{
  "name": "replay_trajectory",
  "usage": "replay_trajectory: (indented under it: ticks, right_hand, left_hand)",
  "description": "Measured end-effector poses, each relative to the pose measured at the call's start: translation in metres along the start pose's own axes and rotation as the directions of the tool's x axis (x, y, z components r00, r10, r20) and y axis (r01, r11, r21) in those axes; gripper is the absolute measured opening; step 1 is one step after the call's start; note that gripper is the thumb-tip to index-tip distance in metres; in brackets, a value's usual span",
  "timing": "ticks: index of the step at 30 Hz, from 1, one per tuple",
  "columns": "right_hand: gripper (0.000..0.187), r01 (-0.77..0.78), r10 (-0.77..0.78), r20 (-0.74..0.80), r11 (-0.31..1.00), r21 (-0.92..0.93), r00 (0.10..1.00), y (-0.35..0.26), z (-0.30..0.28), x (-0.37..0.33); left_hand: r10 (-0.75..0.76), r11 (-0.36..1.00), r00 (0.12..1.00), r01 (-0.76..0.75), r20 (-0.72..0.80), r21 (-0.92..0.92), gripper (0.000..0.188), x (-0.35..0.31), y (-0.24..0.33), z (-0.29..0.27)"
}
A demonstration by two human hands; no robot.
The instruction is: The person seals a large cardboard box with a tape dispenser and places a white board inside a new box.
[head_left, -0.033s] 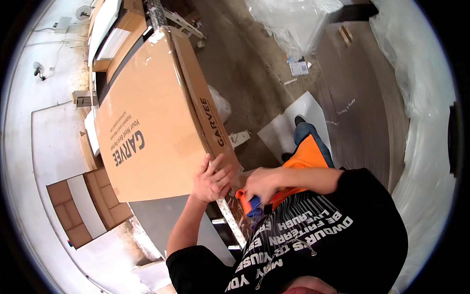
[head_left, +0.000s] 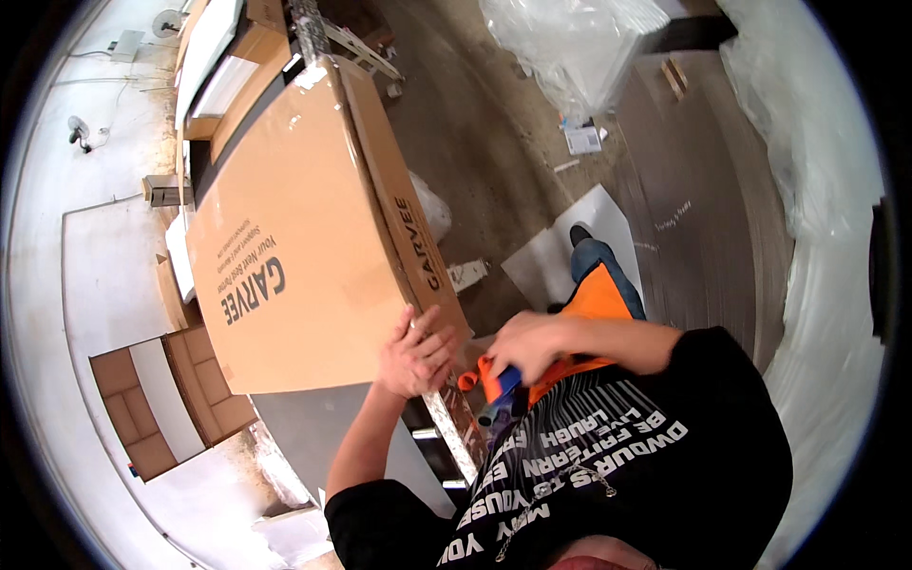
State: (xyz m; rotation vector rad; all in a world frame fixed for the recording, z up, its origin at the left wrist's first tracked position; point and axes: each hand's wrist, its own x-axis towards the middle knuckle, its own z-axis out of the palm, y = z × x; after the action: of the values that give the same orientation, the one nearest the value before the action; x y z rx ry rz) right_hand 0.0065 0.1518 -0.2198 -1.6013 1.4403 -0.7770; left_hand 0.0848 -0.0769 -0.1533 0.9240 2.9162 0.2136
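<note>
A large brown cardboard box point(head_left: 313, 275) lies flat, with shiny clear tape along its long right edge. My left hand point(head_left: 418, 359) is at the box's near right corner, its fingers partly spread and nothing gripped in them. To the right of that corner, close to my body, my right hand point(head_left: 532, 344) is closed around an orange-and-blue tape dispenser point(head_left: 492, 382). The hand is a little blurred and covers much of the dispenser. A gap separates the dispenser from the box.
Beneath the box is a grey panel point(head_left: 313, 427) on a metal-edged table point(head_left: 454, 432). More cartons point(head_left: 249, 62) sit beyond it. A white sheet point(head_left: 541, 256) lies on the floor by my feet. Clear plastic wrap point(head_left: 570, 47) and a large dark flat panel point(head_left: 703, 190) are at right.
My right hand has moved slightly right and up with the tape dispenser, away from the box's corner. My left hand has shifted slightly at the corner.
</note>
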Motion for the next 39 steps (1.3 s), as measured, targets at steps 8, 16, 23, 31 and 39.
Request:
replay_trajectory:
  ticks: [8,16,23,31,39]
  right_hand:
    - [0.057,-0.273,0.403,-0.723,0.915,0.299,0.560,0.129,-0.146,-0.115]
    - [0.057,-0.180,0.430,-0.710,0.898,0.403,0.557,0.220,-0.293,-0.035]
    - [0.064,-0.079,0.504,-0.387,0.680,0.729,0.772,0.304,-0.418,0.007]
    - [0.060,-0.067,0.113,0.010,0.510,0.858,0.993,0.306,-0.551,0.209]
    - [0.054,-0.034,-0.243,0.387,0.809,0.586,0.889,0.333,-0.491,0.236]
  left_hand:
    - [-0.321,0.930,0.826,0.183,0.463,0.319,0.076,0.117,-0.094,-0.019]
    - [-0.780,0.621,0.625,0.780,-0.040,0.083,0.114,0.241,-0.352,-0.031]
    - [-0.914,0.362,0.340,0.929,0.220,0.070,0.118,0.240,-0.199,-0.040]
    - [-0.987,0.158,0.158,0.985,-0.014,-0.063,0.128,0.297,-0.313,-0.044]
    - [-0.974,0.215,0.207,0.973,-0.094,-0.083,0.119,0.277,-0.299,-0.029]
